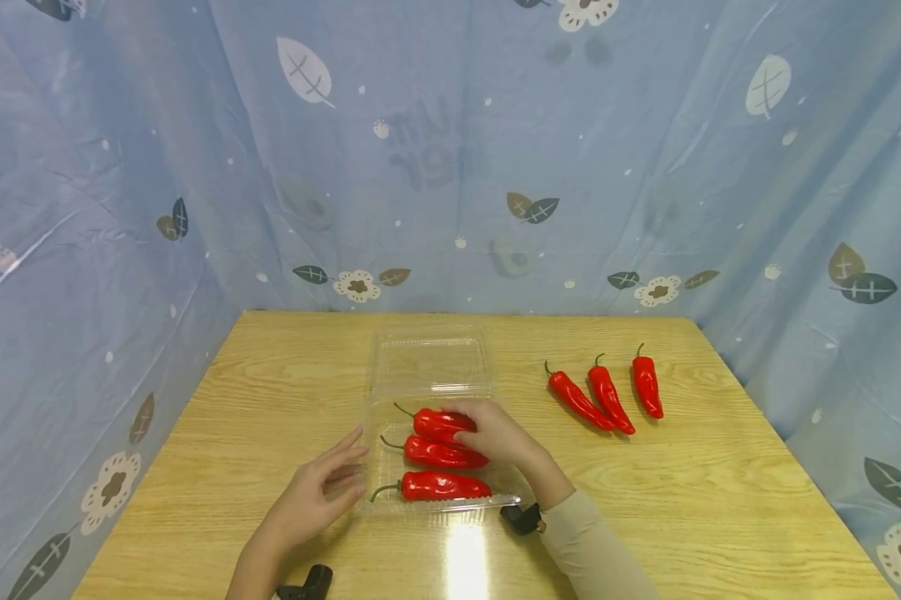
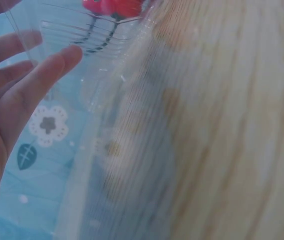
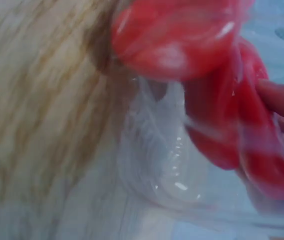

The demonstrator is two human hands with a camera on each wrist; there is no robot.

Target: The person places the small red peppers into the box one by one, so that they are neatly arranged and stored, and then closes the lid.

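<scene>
1. In my head view, the far pepper (image 1: 431,423) lies in the clear box (image 1: 504,501), with its green stem pointing left.
2. I have the right hand (image 1: 498,437) gripping that pepper from its right end, the thumb on the near side of it; the right wrist view is blurred, but it too shows fingers on a pepper.
3. Just nearer to me sits the middle pepper (image 1: 438,452), its stem also to the left, and then the near pepper (image 1: 442,485), which lies along the box's near wall.
4. My left hand (image 1: 311,496) is open, its fingers loosely extended at the box's left side. I cannot tell whether the fingertips touch the plastic.
5. The box's lid (image 1: 431,362) is folded back, lying on the far side.
6. Well to the right of the box I see three more: the left loose pepper (image 1: 576,402) and the central loose pepper (image 1: 610,398) come together at their near ends, and the right loose pepper (image 1: 647,386) lies just apart. All three stems point to the far side.
7. Everything rests on a wood-grain table (image 1: 720,500).
8. Behind it and along both sides hangs a blue curtain (image 1: 450,167) printed with leaves and flowers.
</scene>
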